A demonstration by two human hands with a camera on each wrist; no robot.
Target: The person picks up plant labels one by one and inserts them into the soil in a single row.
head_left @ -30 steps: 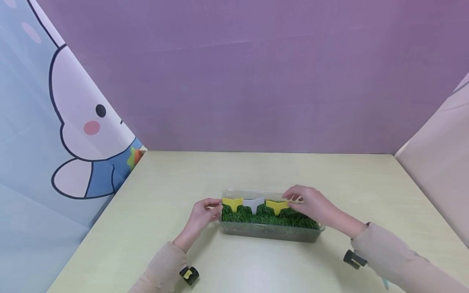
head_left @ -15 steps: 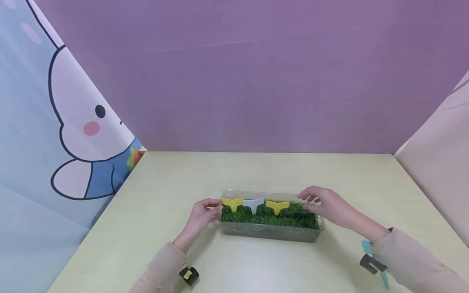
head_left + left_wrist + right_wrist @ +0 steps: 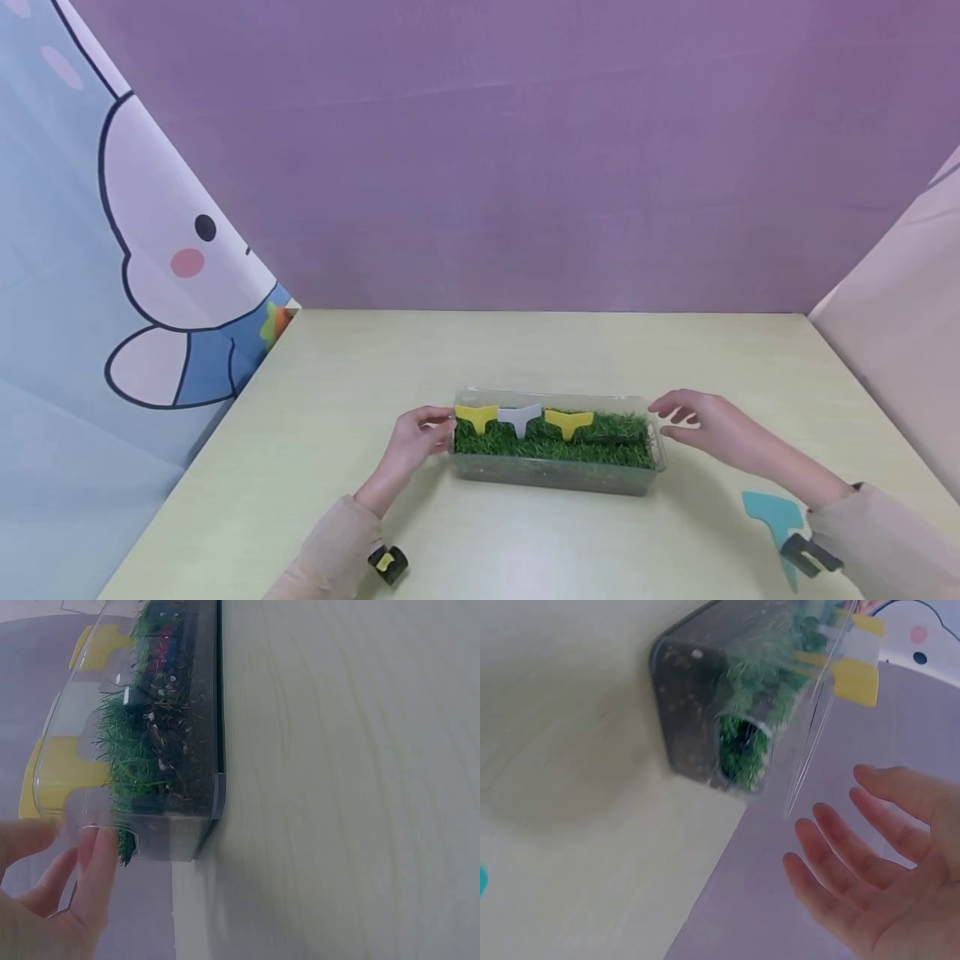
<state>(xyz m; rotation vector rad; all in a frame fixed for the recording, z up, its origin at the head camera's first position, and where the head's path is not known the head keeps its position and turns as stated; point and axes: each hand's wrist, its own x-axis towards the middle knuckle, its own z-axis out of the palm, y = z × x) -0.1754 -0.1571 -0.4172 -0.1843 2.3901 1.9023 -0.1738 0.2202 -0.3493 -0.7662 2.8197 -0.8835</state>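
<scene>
A clear plastic box (image 3: 551, 477) filled with dark soil and green artificial grass (image 3: 525, 450) stands on the table. Upright in the grass, from left to right, are a yellow T-shaped plant label (image 3: 477, 417), a white one and another yellow plant label (image 3: 568, 422). My left hand (image 3: 418, 435) holds the box's left end, its fingertips at the rim and handle opening (image 3: 97, 827). Just off the right end, my right hand (image 3: 708, 423) is apart from the box with loosely bent, bare fingers. A teal T-shaped plant label (image 3: 776, 515) lies on the table below the right forearm.
The pale wood-look table (image 3: 375, 358) reaches back to a purple backdrop (image 3: 525, 167). A blue cloth with a cartoon character (image 3: 187, 208) hangs at the left, a pale cloth (image 3: 900, 333) at the right. Each wrist wears a small black camera (image 3: 387, 563).
My right hand has moved right, from the right yellow label to beyond the box's right end. More of the teal label now shows. The left hand and the box have stayed put.
</scene>
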